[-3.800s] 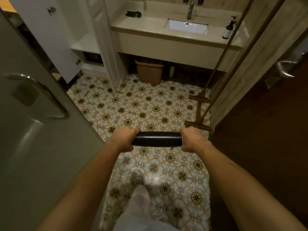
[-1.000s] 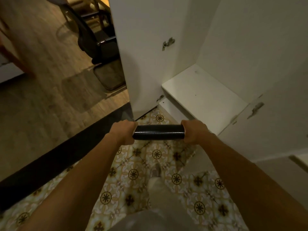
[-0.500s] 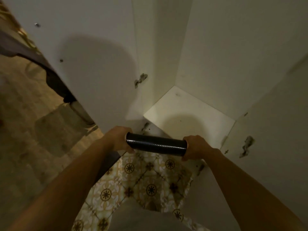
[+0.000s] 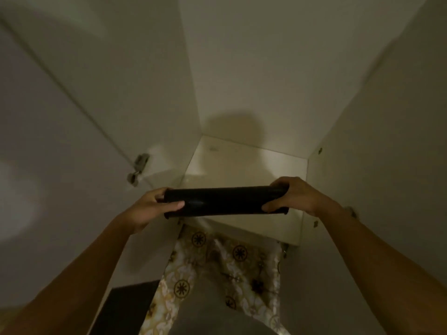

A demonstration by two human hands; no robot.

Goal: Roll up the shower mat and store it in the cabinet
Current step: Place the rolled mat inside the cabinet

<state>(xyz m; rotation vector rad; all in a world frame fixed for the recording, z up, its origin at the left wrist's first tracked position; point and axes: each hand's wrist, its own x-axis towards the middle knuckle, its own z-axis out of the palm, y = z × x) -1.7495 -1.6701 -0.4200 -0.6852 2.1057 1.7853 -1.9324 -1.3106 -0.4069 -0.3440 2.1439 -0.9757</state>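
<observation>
The shower mat [image 4: 225,201] is a tight black roll, held level across the middle of the view. My left hand [image 4: 150,209] grips its left end and my right hand [image 4: 297,197] grips its right end. The roll hangs just above the front edge of the white cabinet's bottom shelf [image 4: 242,165]. The cabinet stands open, its white inner walls rising around the shelf. The ends of the roll are partly covered by my fingers.
The open cabinet door [image 4: 60,141] stands at the left with a metal hinge [image 4: 139,169] on its inner edge. A white side panel [image 4: 375,165] closes the right. Patterned floor tiles [image 4: 217,262] show below the shelf, near my trouser leg.
I have stepped close to the cabinet and the view now looks into it. The roll has moved forward and up over the front of the bottom shelf, with both hands still on its ends.
</observation>
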